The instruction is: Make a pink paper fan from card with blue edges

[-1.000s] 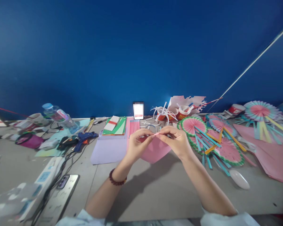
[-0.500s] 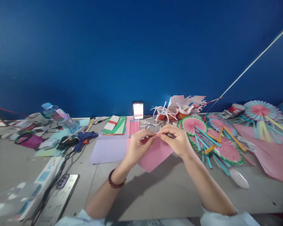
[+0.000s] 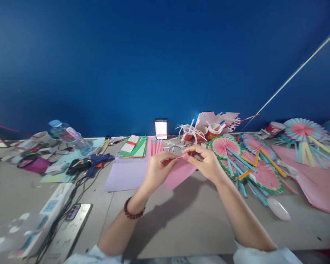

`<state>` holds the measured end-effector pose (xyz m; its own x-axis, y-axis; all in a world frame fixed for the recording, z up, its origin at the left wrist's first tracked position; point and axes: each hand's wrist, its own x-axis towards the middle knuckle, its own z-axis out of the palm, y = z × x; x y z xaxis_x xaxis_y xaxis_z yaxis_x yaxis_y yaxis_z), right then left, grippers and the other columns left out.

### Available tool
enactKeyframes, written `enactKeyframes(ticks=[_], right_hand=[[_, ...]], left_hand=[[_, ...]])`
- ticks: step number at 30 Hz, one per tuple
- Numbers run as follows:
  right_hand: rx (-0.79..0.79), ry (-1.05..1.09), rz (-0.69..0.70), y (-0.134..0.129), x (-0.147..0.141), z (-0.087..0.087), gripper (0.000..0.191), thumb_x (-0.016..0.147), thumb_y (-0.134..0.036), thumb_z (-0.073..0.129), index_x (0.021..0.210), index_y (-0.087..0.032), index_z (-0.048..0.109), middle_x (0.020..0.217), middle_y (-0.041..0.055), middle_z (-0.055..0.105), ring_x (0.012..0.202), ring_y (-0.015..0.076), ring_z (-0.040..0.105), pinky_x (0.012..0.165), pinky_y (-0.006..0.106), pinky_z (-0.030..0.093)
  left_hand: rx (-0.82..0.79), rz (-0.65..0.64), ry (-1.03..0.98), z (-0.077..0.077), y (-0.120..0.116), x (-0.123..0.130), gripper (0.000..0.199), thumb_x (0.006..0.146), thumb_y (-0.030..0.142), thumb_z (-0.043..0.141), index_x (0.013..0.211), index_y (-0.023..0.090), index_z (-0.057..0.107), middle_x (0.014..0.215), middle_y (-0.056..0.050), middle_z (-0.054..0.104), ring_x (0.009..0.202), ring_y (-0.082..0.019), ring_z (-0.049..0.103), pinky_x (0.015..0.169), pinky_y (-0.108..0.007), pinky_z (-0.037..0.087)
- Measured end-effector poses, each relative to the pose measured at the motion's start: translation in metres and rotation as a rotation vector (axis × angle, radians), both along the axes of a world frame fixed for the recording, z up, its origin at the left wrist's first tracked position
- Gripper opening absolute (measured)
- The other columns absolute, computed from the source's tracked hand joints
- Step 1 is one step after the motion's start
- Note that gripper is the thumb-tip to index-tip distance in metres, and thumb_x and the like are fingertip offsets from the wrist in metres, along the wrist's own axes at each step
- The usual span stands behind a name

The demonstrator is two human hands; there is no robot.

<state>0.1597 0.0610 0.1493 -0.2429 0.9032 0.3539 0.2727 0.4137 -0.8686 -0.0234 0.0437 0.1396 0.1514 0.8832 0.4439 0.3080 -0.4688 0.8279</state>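
A sheet of pink paper [image 3: 178, 175] hangs above the grey table, its upper edge pinched between both my hands. My left hand [image 3: 161, 165] grips that edge from the left with thumb and fingers closed. From the right, my right hand [image 3: 204, 161] pinches the same edge, the fingertips of both hands close together. The top edge looks narrow and folded or rolled, though the fingers partly hide it. Behind the hands lie a row of pink sticks [image 3: 157, 147] and a lilac sheet [image 3: 126, 176].
Paper fans [image 3: 225, 146] with blue and yellow strips lie to the right, near a white spoon-shaped piece [image 3: 278, 209]. Paper cups [image 3: 213, 131] stand at the back. On the left are a bottle [image 3: 70, 134], a blue glue gun [image 3: 97, 163], a power strip [image 3: 48, 216] and a phone [image 3: 71, 227].
The pink sheet's lower part has swung up, so less of it hangs down. Both hands stay nearly in place, still pinching its top edge.
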Motion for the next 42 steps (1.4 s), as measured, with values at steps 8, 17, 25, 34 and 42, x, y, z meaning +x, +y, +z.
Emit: enactKeyframes(ticks=[8,17,25,34,42], right_hand=[[0.005,-0.031,0.03,0.0013,0.0005,-0.0018,0.025,0.075,-0.032,0.071,0.099,-0.024,0.071,0.089,0.0041,0.069,0.08,0.0181,0.061,0.074,0.032,0.051],[0.119,-0.076,0.011,0.0043,0.0014,-0.0053,0.014,0.08,-0.035,0.067,0.079,-0.022,0.073,0.079,0.0044,0.066,0.076,0.0177,0.06,0.069,0.031,0.049],[0.105,-0.084,-0.017,0.0063,0.0029,-0.0069,0.013,0.079,-0.033,0.068,0.077,-0.022,0.074,0.075,0.0035,0.066,0.071,0.0163,0.06,0.064,0.029,0.046],[0.078,-0.093,0.011,0.0068,0.0024,-0.006,0.007,0.079,-0.024,0.067,0.077,-0.021,0.073,0.078,0.0032,0.067,0.074,0.0159,0.06,0.068,0.029,0.046],[0.061,-0.129,0.014,0.0077,0.0008,-0.0044,0.008,0.08,-0.021,0.062,0.076,-0.02,0.069,0.078,0.003,0.068,0.076,0.0163,0.061,0.069,0.028,0.046]], left_hand=[[0.022,-0.005,0.049,-0.0033,-0.0007,-0.0012,0.013,0.086,0.025,0.061,0.083,0.019,0.073,0.083,-0.007,0.072,0.077,-0.018,0.065,0.068,-0.028,0.051],[0.009,-0.028,0.199,-0.0021,0.0006,-0.0039,0.017,0.087,0.029,0.059,0.09,0.021,0.073,0.086,-0.007,0.072,0.078,-0.018,0.065,0.067,-0.027,0.05],[-0.008,-0.008,0.206,-0.0072,0.0068,-0.0089,0.012,0.084,0.026,0.063,0.085,0.021,0.074,0.081,-0.005,0.073,0.072,-0.017,0.066,0.063,-0.025,0.048],[-0.022,0.015,0.216,-0.0073,0.0071,-0.0092,0.01,0.082,0.024,0.065,0.08,0.02,0.074,0.077,-0.005,0.073,0.069,-0.017,0.065,0.061,-0.025,0.047],[-0.053,0.012,0.283,-0.0049,0.005,-0.0071,0.015,0.086,0.023,0.06,0.083,0.02,0.074,0.078,-0.004,0.073,0.07,-0.017,0.064,0.063,-0.025,0.046]])
